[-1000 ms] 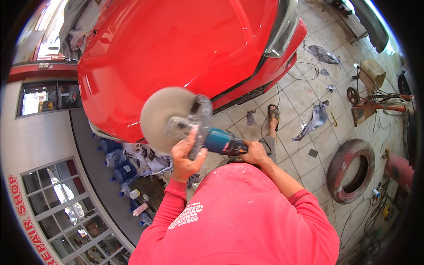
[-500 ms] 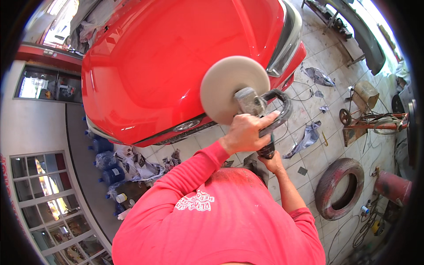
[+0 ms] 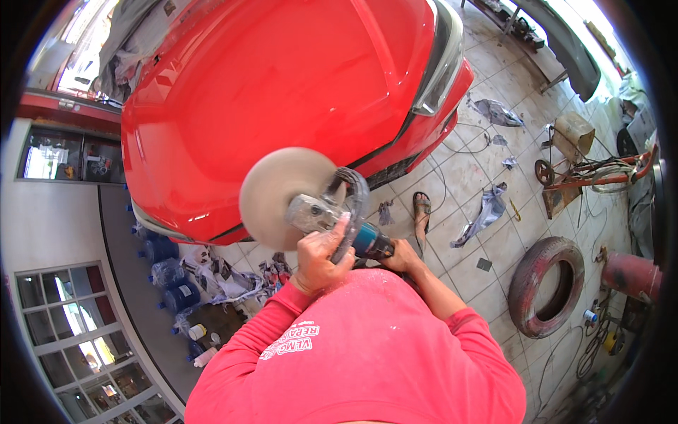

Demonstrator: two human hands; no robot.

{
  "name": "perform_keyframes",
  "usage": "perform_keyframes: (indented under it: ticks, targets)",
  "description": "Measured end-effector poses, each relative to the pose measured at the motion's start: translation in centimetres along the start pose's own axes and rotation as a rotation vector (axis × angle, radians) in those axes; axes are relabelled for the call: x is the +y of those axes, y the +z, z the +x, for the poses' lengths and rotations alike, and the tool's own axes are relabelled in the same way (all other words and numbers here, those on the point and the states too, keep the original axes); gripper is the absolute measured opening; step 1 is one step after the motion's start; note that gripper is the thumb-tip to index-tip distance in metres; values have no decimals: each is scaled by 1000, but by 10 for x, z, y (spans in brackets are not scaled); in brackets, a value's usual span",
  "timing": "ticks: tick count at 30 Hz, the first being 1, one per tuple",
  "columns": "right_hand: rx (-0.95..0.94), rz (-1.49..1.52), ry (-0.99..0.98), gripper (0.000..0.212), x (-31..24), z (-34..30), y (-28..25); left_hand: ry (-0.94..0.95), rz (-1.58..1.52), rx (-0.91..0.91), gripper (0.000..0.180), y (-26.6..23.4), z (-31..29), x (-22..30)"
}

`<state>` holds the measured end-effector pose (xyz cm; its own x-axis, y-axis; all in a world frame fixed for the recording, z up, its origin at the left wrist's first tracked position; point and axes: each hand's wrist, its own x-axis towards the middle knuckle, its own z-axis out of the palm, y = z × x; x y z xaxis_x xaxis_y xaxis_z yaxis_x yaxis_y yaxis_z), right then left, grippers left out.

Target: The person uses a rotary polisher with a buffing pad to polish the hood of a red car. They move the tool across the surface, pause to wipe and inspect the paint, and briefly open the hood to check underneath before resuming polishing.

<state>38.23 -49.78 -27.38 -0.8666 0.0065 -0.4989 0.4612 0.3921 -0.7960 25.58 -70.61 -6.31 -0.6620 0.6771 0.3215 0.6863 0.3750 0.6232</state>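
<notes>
The red car point(image 3: 268, 92) fills the far side of my view. A worn tyre point(image 3: 522, 283) lies on the floor, to the right of the car and nearer to me. My polisher point(image 3: 369, 239) is at the car's near edge, between it and my body, and its wide, pale round pad point(image 3: 272, 194) overlaps the front edge in my view; I cannot tell whether the two touch. My left hand point(image 3: 321, 261) is curled around the loop handle point(image 3: 359, 194), one finger stretched along it; my right hand point(image 3: 404, 256) is wrapped around the rear grip.

As I judge it, tilting the pad could make its rim catch the car's front edge, and lingering on one spot could burn the paint. A loose grip could let the tool kick.

My shirt point(image 3: 395, 360) bears white lettering, and a blue bottle point(image 3: 180, 297) left of the car has a small pale label. Any marking on the polisher is too blurred to read.
</notes>
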Motion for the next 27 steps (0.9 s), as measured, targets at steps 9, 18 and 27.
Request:
perform_keyframes:
  ticks: [9, 18, 27]
  targets:
    - [93, 152, 110, 42, -16, -62, -139, 16, -267, -85, 71, 47, 141, 42]
    - [-55, -142, 11, 50, -131, -31, -247, -193, -359, 410, 47, -5, 210, 25]
    - [-567, -42, -408, 94, -229, 46, -260, -475, -314, 820, 35, -121, 166, -51]
